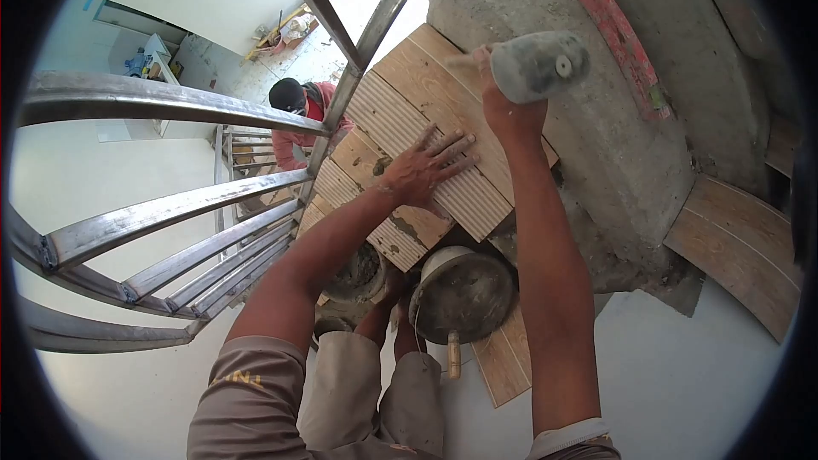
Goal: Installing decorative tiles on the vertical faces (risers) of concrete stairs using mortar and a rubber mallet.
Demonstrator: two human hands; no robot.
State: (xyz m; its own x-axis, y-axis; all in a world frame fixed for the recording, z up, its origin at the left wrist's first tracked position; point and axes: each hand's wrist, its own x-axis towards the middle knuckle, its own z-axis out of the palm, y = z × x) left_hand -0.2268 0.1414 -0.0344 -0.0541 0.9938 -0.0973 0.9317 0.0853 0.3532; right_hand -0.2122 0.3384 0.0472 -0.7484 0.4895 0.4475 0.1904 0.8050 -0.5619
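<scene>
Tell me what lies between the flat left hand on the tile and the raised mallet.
In the head view, only bare wood-look tile lies between the left hand and the mallet held by the right hand; nothing else sits there.

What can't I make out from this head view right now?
- Grey rubber mallet in the right hand: its handle is hidden inside the grip.
- Grooved wood-look tile: the surface under the left hand is covered.
- Mortar-smeared grey bucket: contents too dark to tell.
- Curved metal railing: cut by the fisheye rim.
</scene>
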